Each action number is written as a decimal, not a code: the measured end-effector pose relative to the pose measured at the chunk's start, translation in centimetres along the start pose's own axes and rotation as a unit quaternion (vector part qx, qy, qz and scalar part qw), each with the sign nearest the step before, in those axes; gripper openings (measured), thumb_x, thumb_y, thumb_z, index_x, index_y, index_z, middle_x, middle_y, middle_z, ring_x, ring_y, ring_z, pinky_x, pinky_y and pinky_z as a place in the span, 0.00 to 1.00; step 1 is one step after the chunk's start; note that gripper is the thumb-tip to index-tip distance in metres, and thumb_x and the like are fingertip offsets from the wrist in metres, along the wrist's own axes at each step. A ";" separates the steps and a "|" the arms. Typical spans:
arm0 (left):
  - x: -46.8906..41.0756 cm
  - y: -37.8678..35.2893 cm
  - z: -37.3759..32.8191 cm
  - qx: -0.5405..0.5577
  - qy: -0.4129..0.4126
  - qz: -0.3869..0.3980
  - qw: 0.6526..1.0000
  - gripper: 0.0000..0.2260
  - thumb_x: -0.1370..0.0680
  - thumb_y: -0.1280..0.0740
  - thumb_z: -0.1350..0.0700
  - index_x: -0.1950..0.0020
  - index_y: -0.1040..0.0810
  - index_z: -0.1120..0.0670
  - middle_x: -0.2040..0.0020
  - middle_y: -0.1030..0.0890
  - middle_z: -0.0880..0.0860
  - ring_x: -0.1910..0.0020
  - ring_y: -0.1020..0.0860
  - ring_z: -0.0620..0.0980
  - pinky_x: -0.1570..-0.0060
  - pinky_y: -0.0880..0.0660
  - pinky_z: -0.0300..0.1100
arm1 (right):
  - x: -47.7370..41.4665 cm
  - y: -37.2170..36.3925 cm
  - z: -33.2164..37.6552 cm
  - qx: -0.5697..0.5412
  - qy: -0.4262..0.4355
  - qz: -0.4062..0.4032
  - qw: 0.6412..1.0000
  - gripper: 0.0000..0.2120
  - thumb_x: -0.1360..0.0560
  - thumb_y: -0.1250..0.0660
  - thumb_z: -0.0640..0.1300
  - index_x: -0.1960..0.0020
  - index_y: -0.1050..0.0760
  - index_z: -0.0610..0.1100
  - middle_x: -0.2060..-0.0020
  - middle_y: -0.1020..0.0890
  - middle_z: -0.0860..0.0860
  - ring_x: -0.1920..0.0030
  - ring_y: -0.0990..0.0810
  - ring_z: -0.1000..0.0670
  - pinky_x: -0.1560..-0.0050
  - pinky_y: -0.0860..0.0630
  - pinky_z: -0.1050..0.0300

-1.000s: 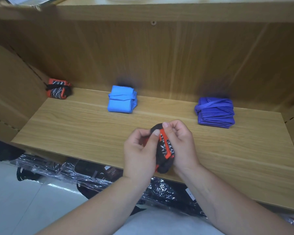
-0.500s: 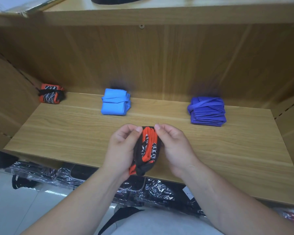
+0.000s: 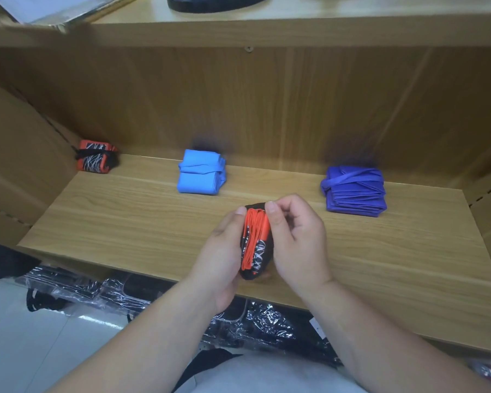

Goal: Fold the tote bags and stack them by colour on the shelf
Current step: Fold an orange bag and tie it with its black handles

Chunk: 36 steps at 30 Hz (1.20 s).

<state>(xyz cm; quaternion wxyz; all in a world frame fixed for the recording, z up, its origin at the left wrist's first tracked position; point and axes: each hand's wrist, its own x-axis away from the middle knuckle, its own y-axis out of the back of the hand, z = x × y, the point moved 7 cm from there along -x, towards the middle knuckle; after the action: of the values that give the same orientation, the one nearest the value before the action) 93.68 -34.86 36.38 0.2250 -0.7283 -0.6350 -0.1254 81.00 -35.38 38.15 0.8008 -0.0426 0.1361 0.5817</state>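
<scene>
Well, the orange-and-black tote bag (image 3: 254, 242) is squeezed into a tight upright bundle just above the front part of the shelf (image 3: 125, 222), orange folded edges facing up and black cloth wrapping its ends. The left hand (image 3: 221, 259) cups it from the nine o'clock side, thumb tip at the top corner. The right hand (image 3: 295, 242) pinches the top from three o'clock, its other fingers loosely curled.

To my eye the fold is being finished, with the black part drawn round to lock it. Doing that well means a firm squeeze from the left hand while the right pulls the wrap snug, since thin fabric like this would likely spring open if either grip slackens.

Its place looks plain: the matching orange bundle (image 3: 95, 160) sits in the back corner at about ten o'clock, well apart. The light blue stack (image 3: 201, 175) lies at eleven o'clock and the purple stack (image 3: 353, 190) at two, so the bag should pass the blue and land on its twin. Plastic-wrapped packs (image 3: 97, 290) lie below the shelf at seven o'clock.
</scene>
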 end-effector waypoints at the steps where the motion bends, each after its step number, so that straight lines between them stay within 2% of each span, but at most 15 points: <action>1: -0.1 0.3 -0.2 0.007 -0.026 -0.019 0.999 0.14 0.16 0.42 0.43 0.47 0.17 0.44 0.51 0.14 0.54 0.55 0.17 0.51 0.54 0.21 0.51 | 0.0 -0.3 -0.4 -0.046 -0.038 0.014 0.998 0.12 0.18 0.34 0.45 0.61 0.27 0.47 0.68 0.24 0.57 0.66 0.27 0.56 0.62 0.29 0.61; 4: -0.1 1.2 -0.4 0.010 -0.077 -0.050 0.996 0.11 0.15 0.41 0.46 0.44 0.18 0.43 0.49 0.15 0.56 0.55 0.19 0.49 0.57 0.23 0.46 | 0.5 -1.5 -2.0 -0.197 -0.178 0.046 0.963 0.14 0.20 0.32 0.45 0.64 0.28 0.47 0.68 0.26 0.51 0.63 0.31 0.49 0.60 0.33 0.56; 6: -0.1 1.7 -0.4 0.002 -0.096 -0.054 0.994 0.10 0.16 0.40 0.48 0.43 0.19 0.44 0.50 0.16 0.57 0.56 0.20 0.51 0.59 0.24 0.46 | 0.9 -2.0 -2.8 -0.237 -0.221 0.062 0.944 0.12 0.24 0.30 0.48 0.65 0.26 0.51 0.66 0.26 0.46 0.60 0.32 0.47 0.58 0.34 0.51; 9: 0.0 2.1 -0.5 0.007 -0.127 -0.067 0.990 0.09 0.16 0.39 0.51 0.45 0.18 0.45 0.56 0.18 0.53 0.59 0.22 0.50 0.61 0.25 0.46 | 1.2 -2.2 -3.0 -0.210 -0.223 0.052 0.951 0.12 0.22 0.29 0.45 0.64 0.24 0.51 0.65 0.24 0.45 0.61 0.29 0.47 0.56 0.30 0.52; 12: 0.0 2.9 -0.9 0.004 -0.154 -0.106 0.982 0.08 0.16 0.37 0.53 0.44 0.19 0.44 0.57 0.18 0.51 0.60 0.22 0.49 0.62 0.22 0.44 | 1.1 -2.2 -3.1 -0.187 -0.227 0.018 0.956 0.06 0.20 0.32 0.41 0.57 0.24 0.46 0.63 0.20 0.49 0.64 0.23 0.55 0.61 0.25 0.63; 13: 0.0 3.3 -1.1 0.004 -0.162 -0.122 0.979 0.08 0.17 0.37 0.54 0.42 0.20 0.44 0.57 0.18 0.49 0.60 0.20 0.47 0.62 0.21 0.42 | 1.2 -2.3 -3.1 -0.193 -0.237 0.019 0.952 0.06 0.19 0.34 0.41 0.55 0.23 0.45 0.62 0.19 0.50 0.64 0.22 0.57 0.61 0.23 0.63; 16: -0.3 5.1 -1.2 0.004 -0.171 -0.160 0.972 0.11 0.17 0.36 0.55 0.36 0.22 0.44 0.49 0.16 0.45 0.53 0.17 0.42 0.51 0.20 0.37 | 1.4 -3.8 -2.9 -0.204 -0.242 0.089 0.945 0.10 0.21 0.32 0.51 0.53 0.18 0.46 0.59 0.14 0.51 0.58 0.17 0.52 0.55 0.18 0.54; 18: -0.4 6.2 -1.2 -0.004 -0.161 -0.168 0.973 0.10 0.17 0.35 0.56 0.38 0.21 0.45 0.45 0.16 0.51 0.51 0.17 0.44 0.49 0.20 0.39 | 1.5 -5.1 -2.5 -0.173 -0.225 0.133 0.950 0.08 0.25 0.26 0.49 0.48 0.18 0.46 0.57 0.14 0.54 0.55 0.16 0.55 0.53 0.19 0.58; 22: -0.5 8.1 -1.1 -0.005 -0.090 -0.101 0.991 0.11 0.20 0.31 0.57 0.38 0.24 0.49 0.52 0.18 0.54 0.57 0.19 0.52 0.54 0.25 0.51 | 0.8 -7.1 -2.8 -0.138 -0.206 0.160 0.955 0.09 0.24 0.27 0.38 0.45 0.20 0.45 0.53 0.13 0.52 0.52 0.16 0.55 0.51 0.22 0.61; 25: -0.6 10.9 -2.0 -0.024 -0.077 -0.036 0.996 0.23 0.31 0.25 0.52 0.37 0.23 0.44 0.51 0.17 0.53 0.53 0.18 0.53 0.47 0.23 0.55 | 0.4 -9.3 -2.3 -0.148 -0.206 0.234 0.939 0.10 0.25 0.27 0.39 0.44 0.20 0.46 0.51 0.13 0.48 0.50 0.15 0.51 0.50 0.21 0.60; 27: -0.6 12.7 -2.6 -0.024 -0.078 -0.005 0.997 0.24 0.33 0.25 0.55 0.37 0.20 0.44 0.51 0.17 0.54 0.53 0.17 0.52 0.49 0.21 0.47 | 0.3 -11.4 -2.0 -0.160 -0.223 0.277 0.921 0.14 0.26 0.28 0.42 0.42 0.23 0.47 0.50 0.14 0.45 0.52 0.15 0.49 0.51 0.20 0.59; 29: -1.0 14.6 -2.9 -0.027 -0.076 -0.015 0.997 0.21 0.32 0.26 0.56 0.39 0.18 0.49 0.54 0.16 0.53 0.57 0.18 0.49 0.60 0.21 0.39 | 0.2 -13.3 -2.0 -0.150 -0.240 0.270 0.920 0.15 0.26 0.27 0.44 0.40 0.25 0.48 0.50 0.14 0.44 0.53 0.15 0.50 0.53 0.20 0.59; 30: -1.4 15.7 -2.9 -0.019 -0.074 -0.034 0.996 0.19 0.32 0.26 0.57 0.41 0.17 0.52 0.55 0.16 0.53 0.57 0.18 0.50 0.60 0.22 0.40 | 0.0 -14.1 -2.1 -0.134 -0.243 0.252 0.927 0.16 0.26 0.27 0.47 0.40 0.25 0.50 0.49 0.15 0.45 0.53 0.15 0.50 0.54 0.21 0.60; 33: -3.2 19.9 -2.8 0.041 -0.085 -0.114 0.989 0.14 0.29 0.24 0.60 0.45 0.20 0.54 0.54 0.17 0.57 0.54 0.20 0.57 0.48 0.23 0.54 | 0.1 -16.7 -2.9 -0.088 -0.251 0.222 0.938 0.24 0.34 0.25 0.55 0.40 0.25 0.53 0.47 0.17 0.49 0.49 0.16 0.49 0.53 0.21 0.58; 36: -4.7 24.3 -3.3 0.077 -0.102 -0.171 0.977 0.16 0.33 0.23 0.53 0.48 0.23 0.50 0.52 0.18 0.58 0.54 0.20 0.57 0.45 0.25 0.60 | 1.0 -20.0 -3.8 -0.074 -0.294 0.224 0.926 0.22 0.29 0.24 0.48 0.39 0.27 0.53 0.52 0.15 0.48 0.51 0.15 0.48 0.50 0.18 0.48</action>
<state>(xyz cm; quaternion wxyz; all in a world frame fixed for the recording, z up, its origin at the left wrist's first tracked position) 117.11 -42.74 32.93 0.1897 -0.5980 -0.7779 -0.0375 99.49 -41.72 32.48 0.6482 0.1028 -0.1426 0.7409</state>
